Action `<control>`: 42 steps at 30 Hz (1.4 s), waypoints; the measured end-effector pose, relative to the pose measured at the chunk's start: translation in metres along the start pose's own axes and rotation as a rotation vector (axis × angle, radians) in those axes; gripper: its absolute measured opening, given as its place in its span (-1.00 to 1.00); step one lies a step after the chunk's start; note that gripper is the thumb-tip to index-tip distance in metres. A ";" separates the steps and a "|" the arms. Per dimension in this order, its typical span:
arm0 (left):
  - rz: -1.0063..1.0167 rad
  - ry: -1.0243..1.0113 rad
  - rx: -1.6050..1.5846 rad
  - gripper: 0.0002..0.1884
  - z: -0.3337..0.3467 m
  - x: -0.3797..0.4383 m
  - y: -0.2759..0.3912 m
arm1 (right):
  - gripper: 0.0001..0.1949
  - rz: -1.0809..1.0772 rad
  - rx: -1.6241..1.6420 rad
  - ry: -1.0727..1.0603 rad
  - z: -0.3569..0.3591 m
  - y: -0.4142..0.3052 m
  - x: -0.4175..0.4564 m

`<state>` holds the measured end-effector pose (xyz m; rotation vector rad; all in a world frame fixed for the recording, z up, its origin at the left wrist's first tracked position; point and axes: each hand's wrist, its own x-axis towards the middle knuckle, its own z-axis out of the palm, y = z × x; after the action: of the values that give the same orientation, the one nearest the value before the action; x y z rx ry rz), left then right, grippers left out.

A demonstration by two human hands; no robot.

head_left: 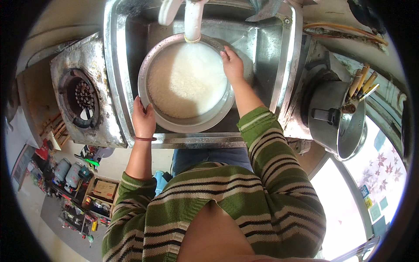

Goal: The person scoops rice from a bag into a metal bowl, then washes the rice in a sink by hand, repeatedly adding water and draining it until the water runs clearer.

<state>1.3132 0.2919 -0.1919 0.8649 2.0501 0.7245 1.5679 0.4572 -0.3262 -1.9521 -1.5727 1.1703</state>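
Observation:
A wide metal basin (209, 127) sits in a stainless steel sink (262, 62). Inside the basin, pale grains that look like rice (183, 85) lie under cloudy whitish water (209, 62). My left hand (144, 119) grips the basin's rim at the lower left, thumb toward the inside. On the opposite side, my right hand (233, 64) holds the rim at the upper right. A white faucet spout (192, 21) comes down over the basin's far edge; whether water runs from it I cannot tell.
To the left stands a gas burner (80, 98) on a stained metal stove. On the right, a large metal pot (324, 114) has several wooden-handled utensils (360, 82) at its rim. A grey cloth (266, 9) hangs at the sink's back edge. Gas cylinders (73, 175) stand at lower left.

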 end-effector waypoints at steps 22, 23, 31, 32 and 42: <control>0.161 0.359 0.114 -0.73 0.041 0.009 0.040 | -0.67 -0.079 -0.045 0.029 -0.002 0.021 0.029; 0.157 0.359 0.120 -0.71 0.040 0.009 0.042 | -0.68 -0.078 -0.042 0.032 -0.001 0.023 0.030; 0.184 0.368 0.118 -0.73 0.047 0.012 0.055 | -0.72 -0.082 -0.062 0.050 -0.001 0.033 0.036; 0.191 0.375 0.111 -0.73 0.048 0.013 0.053 | -0.72 -0.066 -0.084 0.044 -0.002 0.031 0.036; 0.220 0.380 0.042 -0.72 0.051 0.017 0.044 | -0.79 -0.166 -0.080 0.072 -0.004 0.029 0.037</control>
<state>1.3616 0.3417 -0.1941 1.0518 2.3306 1.0338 1.5906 0.4831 -0.3584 -1.8498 -1.7305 0.9739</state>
